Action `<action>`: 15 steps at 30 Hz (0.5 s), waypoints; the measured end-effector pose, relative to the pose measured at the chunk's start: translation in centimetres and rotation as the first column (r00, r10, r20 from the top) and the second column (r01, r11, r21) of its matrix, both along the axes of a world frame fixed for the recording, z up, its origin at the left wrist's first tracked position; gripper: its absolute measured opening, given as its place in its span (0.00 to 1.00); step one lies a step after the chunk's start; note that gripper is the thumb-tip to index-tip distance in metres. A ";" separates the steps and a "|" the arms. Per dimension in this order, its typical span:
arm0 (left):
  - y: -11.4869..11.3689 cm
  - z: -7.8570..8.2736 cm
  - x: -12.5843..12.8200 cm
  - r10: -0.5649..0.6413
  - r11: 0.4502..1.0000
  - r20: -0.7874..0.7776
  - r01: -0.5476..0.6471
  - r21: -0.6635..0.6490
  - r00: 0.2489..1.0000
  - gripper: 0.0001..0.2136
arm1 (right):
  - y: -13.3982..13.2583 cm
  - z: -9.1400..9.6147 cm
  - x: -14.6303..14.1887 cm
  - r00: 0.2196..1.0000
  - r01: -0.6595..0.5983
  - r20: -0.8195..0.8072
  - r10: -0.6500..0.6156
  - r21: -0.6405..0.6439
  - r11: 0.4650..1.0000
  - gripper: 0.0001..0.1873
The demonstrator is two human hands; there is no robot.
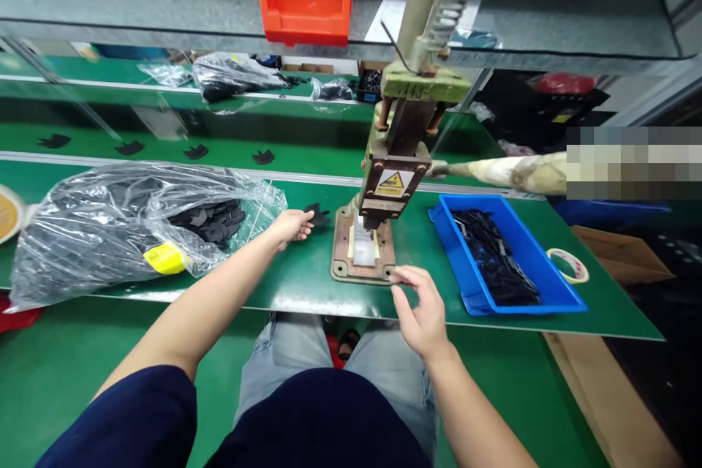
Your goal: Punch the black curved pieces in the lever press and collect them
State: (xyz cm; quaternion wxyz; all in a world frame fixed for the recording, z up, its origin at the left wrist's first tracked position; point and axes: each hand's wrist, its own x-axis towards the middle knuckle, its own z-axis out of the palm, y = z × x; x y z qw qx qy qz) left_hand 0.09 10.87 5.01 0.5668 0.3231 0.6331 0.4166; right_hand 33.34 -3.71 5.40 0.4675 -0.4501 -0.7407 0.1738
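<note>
Between thumb and fingers, my left hand (pixel 293 227) pinches a flat black plastic piece (pixel 318 215), just left of the hand press (pixel 387 175). My right hand (pixel 420 307) is near the front right corner of the press base (pixel 341 245), its thumb and fingers apart and nothing in them. A pale block (pixel 364 250) lies on the base under the press ram. To the left, a clear plastic bag (pixel 110 212) lies open with many similar black pieces (pixel 211 223) inside.
A blue bin (pixel 534 263) holding slim black parts (pixel 493 256) stands right of the press, beside a tape roll (pixel 567 265). The press lever (pixel 510 170) reaches out rightward. Overhead, a shelf carries an orange bin (pixel 307 22). Several black pieces lie along the green strip behind.
</note>
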 end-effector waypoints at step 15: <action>8.3 -3.0 2.7 0.038 0.984 0.002 -0.037 0.175 0.999 0.21 | 6.0 3.4 18.7 0.787 0.523 0.454 -0.417 -0.133 0.842 0.26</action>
